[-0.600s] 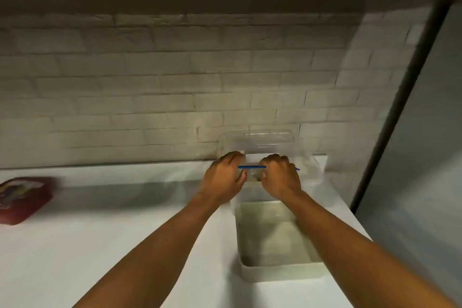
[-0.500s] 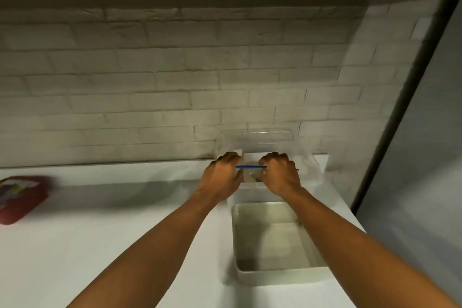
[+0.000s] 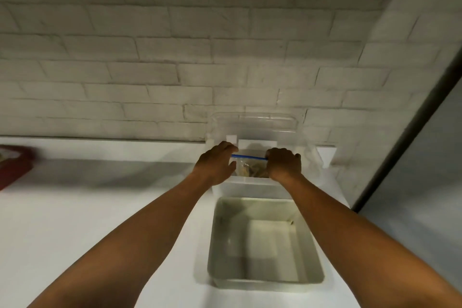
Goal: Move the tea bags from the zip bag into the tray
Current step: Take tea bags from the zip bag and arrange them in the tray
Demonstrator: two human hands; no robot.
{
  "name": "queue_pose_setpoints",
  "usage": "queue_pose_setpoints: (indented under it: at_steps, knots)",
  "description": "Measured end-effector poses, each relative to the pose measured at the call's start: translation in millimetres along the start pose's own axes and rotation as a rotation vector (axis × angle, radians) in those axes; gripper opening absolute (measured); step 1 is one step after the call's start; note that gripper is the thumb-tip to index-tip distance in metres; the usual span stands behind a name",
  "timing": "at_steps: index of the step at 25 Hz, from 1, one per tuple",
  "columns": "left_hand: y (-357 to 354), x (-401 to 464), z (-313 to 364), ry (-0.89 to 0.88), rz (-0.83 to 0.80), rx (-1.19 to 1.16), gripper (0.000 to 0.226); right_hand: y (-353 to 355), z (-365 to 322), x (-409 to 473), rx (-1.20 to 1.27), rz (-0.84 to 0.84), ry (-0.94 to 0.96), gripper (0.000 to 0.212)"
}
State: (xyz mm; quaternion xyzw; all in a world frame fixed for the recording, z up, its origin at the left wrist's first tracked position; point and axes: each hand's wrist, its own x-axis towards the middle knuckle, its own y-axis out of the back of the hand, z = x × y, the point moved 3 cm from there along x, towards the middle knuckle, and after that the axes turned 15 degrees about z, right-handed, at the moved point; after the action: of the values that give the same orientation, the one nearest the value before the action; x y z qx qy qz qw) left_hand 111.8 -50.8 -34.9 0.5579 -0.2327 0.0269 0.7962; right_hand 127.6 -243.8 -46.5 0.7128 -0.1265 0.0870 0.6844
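1. One view only, the head camera. Both hands sit at mid-frame, right of centre, at the two ends of the zip bag's blue seal. The left hand (image 3: 217, 164) has its fingers (image 3: 228, 148) curled over the left end of the strip, and the right hand (image 3: 283, 164) pinches the right end in a closed fist.
2. The zip bag (image 3: 250, 166) hangs between the hands, inside or just above a clear plastic box (image 3: 252, 186) with its lid tipped back against the brick wall. The tea bags (image 3: 252, 171) show as a brownish clump low in the bag; how many there are cannot be told.
3. The tray (image 3: 265, 282) lies in the lower right of the frame on the white surface (image 3: 100, 220), just in front of the clear box, and seems to hold no tea bags, so the transfer looks unstarted.
4. Risk one: whether the seal is open cannot be told. If it is sealed, a hard pull apart could tear the thin film or pop it suddenly and scatter tea bags into the clear box.
5. Risk two: lifting by the top edge lets the load swing, so the bag could catch on the box rim.
6. Risk three: tipping the bag short of the tray drops tea bags onto the surface or into the box.
7. A red container (image 3: 12, 165) sits at the left edge, well apart.
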Motion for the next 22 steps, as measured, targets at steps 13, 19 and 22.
queue_pose_setpoints:
  at_steps: [13,19,22]
  knots:
    - [74.3,52.2,20.7,-0.19,0.404,0.114,0.059,107.2,-20.2,26.6,0.259,0.688,0.023,0.023]
    - [163.8,37.6,36.5,-0.231,0.51,0.044,0.024,164.7,-86.0,0.9,0.553,0.888,0.124,0.022]
    - [196.1,7.5,7.1,-0.294,0.655,0.138,0.02,172.2,-129.9,-24.3,0.631,0.878,0.13,0.023]
